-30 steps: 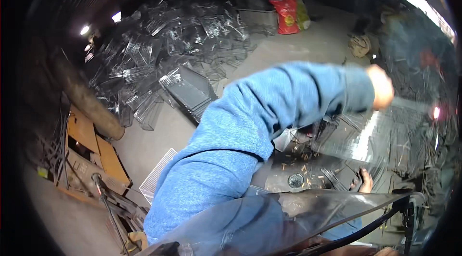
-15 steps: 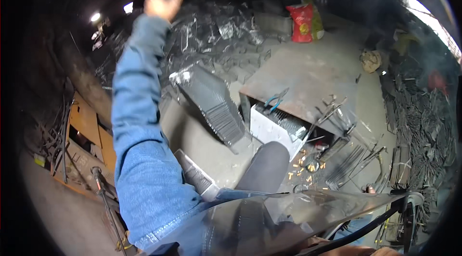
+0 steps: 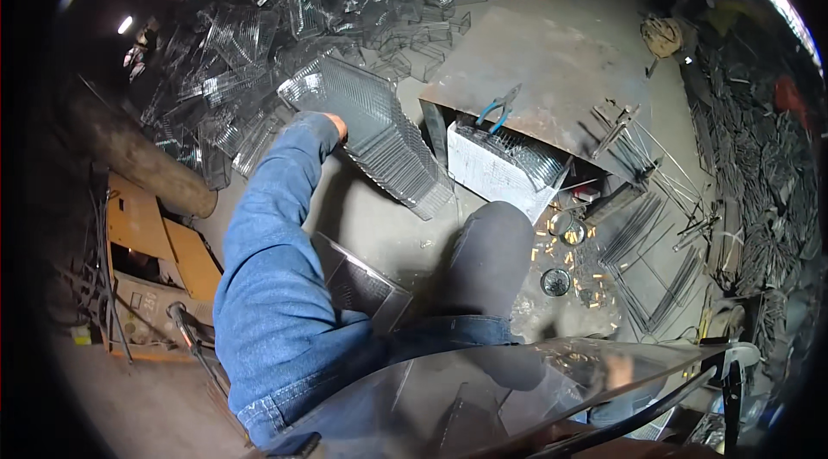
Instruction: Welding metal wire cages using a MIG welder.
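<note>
My left hand (image 3: 338,125) is at the left side of a long, bent wire-mesh basket (image 3: 371,127) on the floor. Its sleeve and the angle hide most of the fingers, so grip cannot be told. Seen through the clear visor at the bottom, my right hand (image 3: 617,368) is a blurred, skin-coloured patch. Blue-handled pliers (image 3: 498,110) lie on a white-fronted mesh box (image 3: 500,167) by the metal table's front edge. A smaller mesh piece (image 3: 358,282) rests beside my bent knee (image 3: 492,252).
Many wire-mesh pieces (image 3: 293,15) are heaped at the far left. A rusty metal table (image 3: 535,71) stands ahead. Thin rods (image 3: 660,260), a small round dish (image 3: 555,282) and scattered yellowish bits lie to the right. A yellow machine (image 3: 142,217) stands at the left. Dark bundles line the far right.
My left hand has come down from high above the heap to the side of the mesh basket. The view has tilted down, so the scene sits higher.
</note>
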Action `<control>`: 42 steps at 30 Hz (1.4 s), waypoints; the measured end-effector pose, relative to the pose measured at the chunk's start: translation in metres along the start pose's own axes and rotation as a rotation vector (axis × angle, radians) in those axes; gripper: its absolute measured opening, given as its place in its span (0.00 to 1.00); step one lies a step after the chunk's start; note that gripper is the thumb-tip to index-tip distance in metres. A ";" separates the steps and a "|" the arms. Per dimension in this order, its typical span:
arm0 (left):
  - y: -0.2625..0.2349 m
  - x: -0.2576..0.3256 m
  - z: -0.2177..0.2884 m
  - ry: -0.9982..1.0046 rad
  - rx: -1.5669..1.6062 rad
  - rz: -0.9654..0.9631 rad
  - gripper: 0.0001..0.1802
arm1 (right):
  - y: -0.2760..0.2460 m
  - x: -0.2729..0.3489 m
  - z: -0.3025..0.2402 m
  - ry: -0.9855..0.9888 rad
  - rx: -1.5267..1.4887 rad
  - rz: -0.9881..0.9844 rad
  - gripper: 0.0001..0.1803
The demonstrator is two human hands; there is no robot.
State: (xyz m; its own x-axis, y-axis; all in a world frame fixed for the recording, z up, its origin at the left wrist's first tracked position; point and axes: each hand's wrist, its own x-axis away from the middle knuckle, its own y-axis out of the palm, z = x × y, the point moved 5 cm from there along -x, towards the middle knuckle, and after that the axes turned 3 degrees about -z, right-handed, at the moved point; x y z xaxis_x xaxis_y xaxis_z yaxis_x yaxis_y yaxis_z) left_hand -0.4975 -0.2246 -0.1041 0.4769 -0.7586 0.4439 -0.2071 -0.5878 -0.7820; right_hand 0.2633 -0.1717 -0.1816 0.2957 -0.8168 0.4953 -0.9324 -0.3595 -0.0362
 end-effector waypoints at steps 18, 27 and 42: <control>-0.241 0.212 0.019 0.340 1.405 1.381 0.15 | 0.098 -0.028 -0.072 -0.696 0.761 0.001 0.24; -0.288 0.097 0.297 1.212 2.364 0.554 0.24 | -0.049 -0.039 -0.259 -0.842 -0.273 0.516 0.26; -0.364 -0.081 0.373 0.811 1.653 0.315 0.24 | -0.130 -0.177 -0.275 -0.794 0.055 0.827 0.24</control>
State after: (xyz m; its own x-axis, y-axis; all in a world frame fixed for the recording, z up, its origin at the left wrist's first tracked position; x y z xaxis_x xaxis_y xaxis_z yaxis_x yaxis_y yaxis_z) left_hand -0.1418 0.1562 -0.0186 0.0174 -0.9950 -0.0979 0.9737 0.0391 -0.2242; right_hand 0.2755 0.1441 -0.0263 -0.3376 -0.8594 -0.3841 -0.8977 0.4167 -0.1433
